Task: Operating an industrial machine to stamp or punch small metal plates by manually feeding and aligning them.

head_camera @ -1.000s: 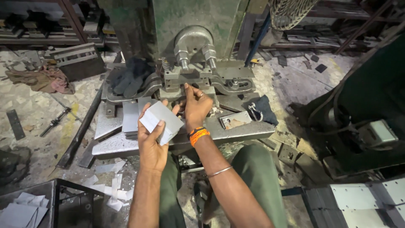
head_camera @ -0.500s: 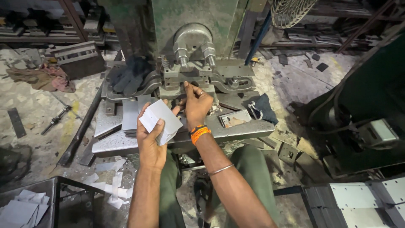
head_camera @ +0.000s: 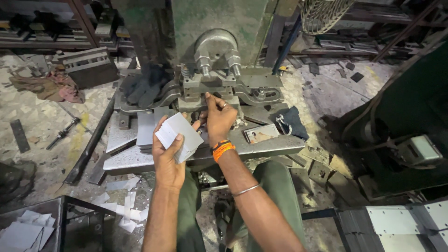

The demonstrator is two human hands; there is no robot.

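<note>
Seated, we face one green press machine (head_camera: 219, 28), our two hands raised before its die block (head_camera: 210, 88). Our left hand (head_camera: 170, 156) grips one small stack of grey metal blanks (head_camera: 179, 135), thumb across the top sheet, held just below and to the left of the die block. Our right hand (head_camera: 218, 116), with one orange wristband and one thin bangle, reaches up to the die block, fingertips pinched at its front edge; we cannot tell what they hold, if anything. Left of the die block, a second pile of grey plates (head_camera: 149, 128) lies on the press table (head_camera: 261, 147). Right of it lies one flat plate (head_camera: 261, 134) beside one dark cloth (head_camera: 291, 121).
</note>
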